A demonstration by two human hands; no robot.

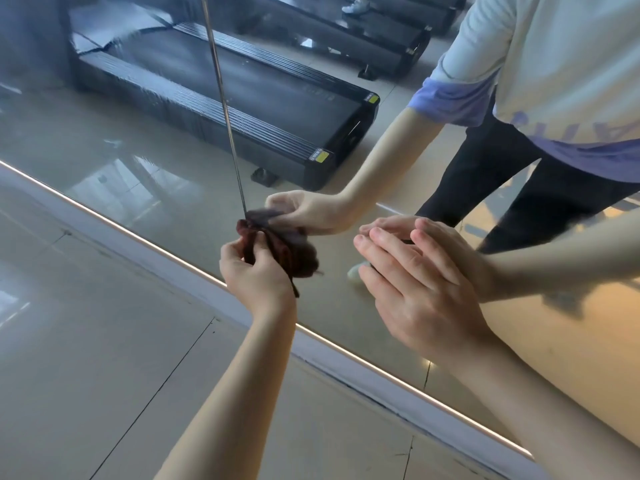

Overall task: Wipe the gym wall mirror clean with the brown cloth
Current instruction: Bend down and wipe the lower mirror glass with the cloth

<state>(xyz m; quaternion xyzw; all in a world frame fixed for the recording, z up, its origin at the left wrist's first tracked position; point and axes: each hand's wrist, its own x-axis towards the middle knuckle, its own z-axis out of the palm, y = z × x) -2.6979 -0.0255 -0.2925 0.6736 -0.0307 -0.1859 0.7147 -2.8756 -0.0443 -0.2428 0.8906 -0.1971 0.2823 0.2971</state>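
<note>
Just at the foot of the vertical seam (225, 98) in the mirror (145, 157), the brown cloth (298, 254) sits bunched against the glass, gripped by the curled fingers of the left hand (256, 275). Right of the seam, the right hand (419, 292) holds nothing, its fingers straight and its fingertips meeting their reflection.

At mirror (156, 133), brown cloth (294, 252) in left hand (254, 275), right hand (415, 292) flat.

Glossy glass mirror (145, 161) with faint smears, thin bright metal strip (221, 84) at the pane joint, soft bunched brown cloth (294, 254) with a ribbed weave, smooth polished floor tiles (86, 358) with dark grout lines, matt pale base trim (346, 362)
</note>
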